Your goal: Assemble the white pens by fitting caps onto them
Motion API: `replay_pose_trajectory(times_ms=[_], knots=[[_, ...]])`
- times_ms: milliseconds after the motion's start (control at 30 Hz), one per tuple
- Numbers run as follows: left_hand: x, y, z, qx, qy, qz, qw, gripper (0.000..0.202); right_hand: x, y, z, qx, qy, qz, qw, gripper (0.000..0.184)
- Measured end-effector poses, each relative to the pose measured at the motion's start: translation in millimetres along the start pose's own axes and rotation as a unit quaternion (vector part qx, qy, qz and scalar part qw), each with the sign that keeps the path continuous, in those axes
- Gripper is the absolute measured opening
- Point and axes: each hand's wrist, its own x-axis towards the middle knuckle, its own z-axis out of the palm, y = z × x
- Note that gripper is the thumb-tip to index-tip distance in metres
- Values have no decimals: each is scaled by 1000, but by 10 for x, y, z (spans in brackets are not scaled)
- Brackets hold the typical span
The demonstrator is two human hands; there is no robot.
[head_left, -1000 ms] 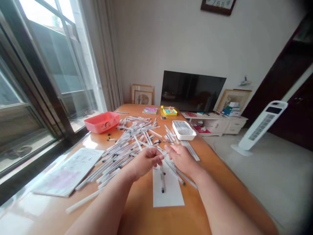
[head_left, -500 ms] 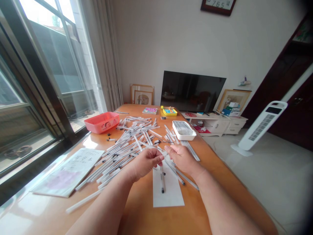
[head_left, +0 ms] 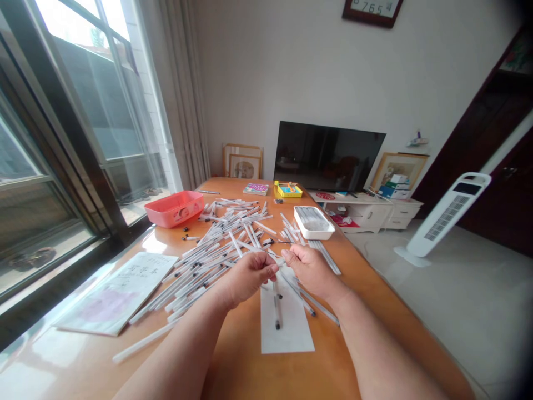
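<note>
Close together over a white sheet of paper [head_left: 293, 333], my two hands are closed at the fingertips. My left hand [head_left: 252, 276] pinches a clear pen [head_left: 276, 304] that points down toward me and ends in a black tip; I cannot tell whether its lower end rests on the paper. My right hand [head_left: 314, 269] has its thumb against its curled fingers, just right of the left. Something pale shows between the hands, but its shape is mostly hidden. Around them lie many clear pen barrels [head_left: 189, 278], several with black ends.
A red plastic basket [head_left: 172, 210] stands at the left, with a notebook [head_left: 120, 289] nearer me. To the right is a white tray [head_left: 314, 230] of thin pieces. Farther back are a yellow box [head_left: 289, 191] and a booklet [head_left: 255, 189]. The wooden table's right edge borders the floor.
Almost nothing differs. My right hand sits very slightly farther right, and the whole view has shifted a touch; the left hand keeps its pinch.
</note>
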Motion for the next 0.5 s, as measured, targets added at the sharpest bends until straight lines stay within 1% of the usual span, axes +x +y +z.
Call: replay_pose_trajectory(times_ms=[67, 167, 300, 400, 500], knots=[[1, 5, 4, 0, -4, -1, 1000, 31, 3, 1, -15, 21, -11, 17, 1000, 44], [-2, 14, -4, -12, -10, -3, 1000, 32, 0, -15, -58, 81, -38, 34, 995, 46], [-13, 20, -23, -39, -14, -18, 999, 34, -11, -42, -69, 120, -57, 27, 991, 36], [-14, 16, -28, -44, -11, -16, 999, 34, -16, -47, -31, 100, -38, 33, 994, 34], [10, -11, -12, -53, 15, 7, 998, 34, -14, -39, 22, 72, -9, 33, 997, 37]])
